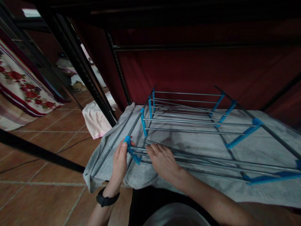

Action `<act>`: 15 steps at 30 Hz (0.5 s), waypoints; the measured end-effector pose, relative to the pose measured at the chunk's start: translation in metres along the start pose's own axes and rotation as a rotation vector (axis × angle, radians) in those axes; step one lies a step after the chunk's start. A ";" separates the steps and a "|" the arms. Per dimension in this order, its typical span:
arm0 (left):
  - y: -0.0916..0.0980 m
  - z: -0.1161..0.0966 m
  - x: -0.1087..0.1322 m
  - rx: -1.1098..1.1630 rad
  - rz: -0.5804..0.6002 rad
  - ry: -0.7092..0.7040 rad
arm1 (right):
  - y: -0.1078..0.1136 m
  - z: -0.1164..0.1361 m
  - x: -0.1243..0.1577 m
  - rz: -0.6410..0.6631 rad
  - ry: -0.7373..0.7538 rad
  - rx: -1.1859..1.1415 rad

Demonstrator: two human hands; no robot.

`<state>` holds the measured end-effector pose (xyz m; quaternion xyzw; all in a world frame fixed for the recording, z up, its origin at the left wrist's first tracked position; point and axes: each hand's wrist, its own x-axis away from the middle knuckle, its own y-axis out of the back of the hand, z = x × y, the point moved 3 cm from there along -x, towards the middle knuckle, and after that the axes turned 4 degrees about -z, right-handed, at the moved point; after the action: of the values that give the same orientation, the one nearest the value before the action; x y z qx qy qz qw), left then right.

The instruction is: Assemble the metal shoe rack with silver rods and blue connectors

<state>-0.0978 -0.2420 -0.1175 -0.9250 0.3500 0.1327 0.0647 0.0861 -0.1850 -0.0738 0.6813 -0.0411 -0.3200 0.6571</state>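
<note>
A rack of thin grey metal rods (pixel 195 131) joined by blue plastic brackets (pixel 144 122) lies on a grey cloth. My left hand (pixel 121 157), with a black band on the wrist, is wrapped round the blue connector (pixel 127 140) at the rack's near left corner. Just right of it, my right hand (pixel 162 158) lies over the near rods, its fingers curled down around them close to their left ends. Some loose-looking rods cross at a slant beneath and beside that hand. More blue brackets (pixel 244 135) hold the rods at the right side.
The grey cloth (pixel 270 194) covers a low surface. Dark metal frame posts (pixel 84 69) stand at the left, before a dark red curtain (pixel 199 69). On the tiled floor (pixel 47 157) lies a striped pink cloth (pixel 96 121); a flowered cloth (pixel 28 88) hangs far left.
</note>
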 end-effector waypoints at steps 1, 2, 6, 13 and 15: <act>-0.001 0.000 0.000 0.025 -0.007 0.006 | 0.002 0.001 0.000 -0.011 0.005 -0.004; -0.002 0.000 0.000 0.045 -0.015 0.014 | 0.003 0.001 0.001 -0.021 0.006 -0.007; -0.007 0.002 0.001 0.104 -0.042 0.078 | 0.010 0.000 -0.002 -0.046 0.010 -0.017; -0.013 -0.001 0.006 0.125 -0.081 0.118 | 0.014 -0.001 -0.003 -0.042 0.036 -0.011; -0.014 -0.003 0.008 0.088 -0.099 0.106 | 0.013 -0.001 -0.003 -0.049 0.040 -0.001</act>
<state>-0.0821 -0.2377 -0.1162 -0.9431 0.3124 0.0647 0.0933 0.0891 -0.1849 -0.0607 0.6880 -0.0111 -0.3223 0.6501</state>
